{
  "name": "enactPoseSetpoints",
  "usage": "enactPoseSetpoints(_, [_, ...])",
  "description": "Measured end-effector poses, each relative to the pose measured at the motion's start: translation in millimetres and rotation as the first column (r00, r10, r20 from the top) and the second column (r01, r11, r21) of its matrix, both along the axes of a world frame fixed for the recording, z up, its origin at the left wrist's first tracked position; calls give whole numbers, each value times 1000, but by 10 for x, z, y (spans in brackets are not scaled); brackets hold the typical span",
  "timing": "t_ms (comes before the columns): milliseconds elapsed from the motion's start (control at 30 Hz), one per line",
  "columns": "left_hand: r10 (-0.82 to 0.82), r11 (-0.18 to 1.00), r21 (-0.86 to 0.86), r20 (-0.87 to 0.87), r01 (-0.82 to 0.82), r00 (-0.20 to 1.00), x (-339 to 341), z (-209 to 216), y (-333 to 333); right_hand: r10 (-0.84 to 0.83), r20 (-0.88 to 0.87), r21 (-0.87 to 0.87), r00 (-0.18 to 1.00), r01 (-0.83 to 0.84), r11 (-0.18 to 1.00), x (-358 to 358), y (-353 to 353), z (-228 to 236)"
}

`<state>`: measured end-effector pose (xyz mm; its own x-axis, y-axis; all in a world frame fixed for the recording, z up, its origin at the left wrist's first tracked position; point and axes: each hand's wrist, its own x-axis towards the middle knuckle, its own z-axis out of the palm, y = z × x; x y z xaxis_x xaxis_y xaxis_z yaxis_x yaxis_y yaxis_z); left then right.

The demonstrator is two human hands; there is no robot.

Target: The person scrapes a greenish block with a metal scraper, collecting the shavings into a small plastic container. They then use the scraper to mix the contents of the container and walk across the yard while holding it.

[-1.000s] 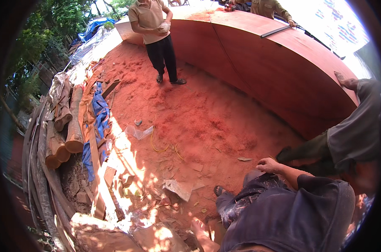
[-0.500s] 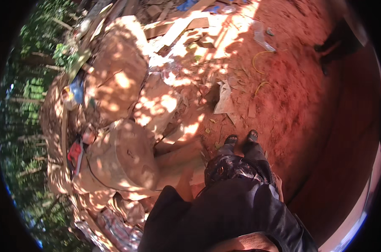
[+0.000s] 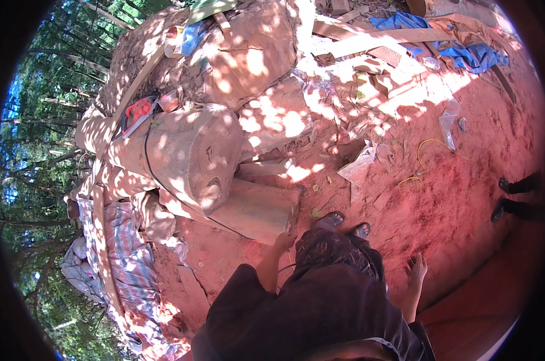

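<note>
reddish ground [image 3: 459, 222], brown log [image 3: 254, 207], blue tarp [image 3: 476, 58], striped sheet [image 3: 128, 240], yellow cord [image 3: 419, 156], dark shirt [image 3: 320, 307]

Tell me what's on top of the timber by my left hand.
A big log seems to rest on the timber by your left hand, and a dark cord crosses both. Whatever lies where the log overlaps is covered.

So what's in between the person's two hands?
In the head view, the person's own legs, in dark patterned clothing, lie between the left hand and right hand, plus some reddish ground beside the right one.
</note>
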<state>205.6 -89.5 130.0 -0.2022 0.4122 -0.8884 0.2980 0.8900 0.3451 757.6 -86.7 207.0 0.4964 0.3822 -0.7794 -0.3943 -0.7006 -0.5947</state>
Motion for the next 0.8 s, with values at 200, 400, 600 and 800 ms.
enactPoseSetpoints(200, [-316, 940, 88, -146, 330, 938, 248, -25, 223, 64, -101, 18, 993, -63, 998, -163, -275, -153])
enactPoseSetpoints(400, [-194, 891, 363, -238, 273, 951, 437, 296, 1111, 381, -221, -101, 898, -409, 907, -260, -1165, -761])
enactPoseSetpoints(600, [-58, 860, 386, -576, 334, 816, -451, 1304, 1896, 408, -172, -116, 897, -429, 896, -171, -1143, -855])
enactPoseSetpoints(800, [346, 759, 587, -729, 281, 590, -2306, 2043, 2905, 350, -82, -54, 933, -355, 933, -279, -303, -683])
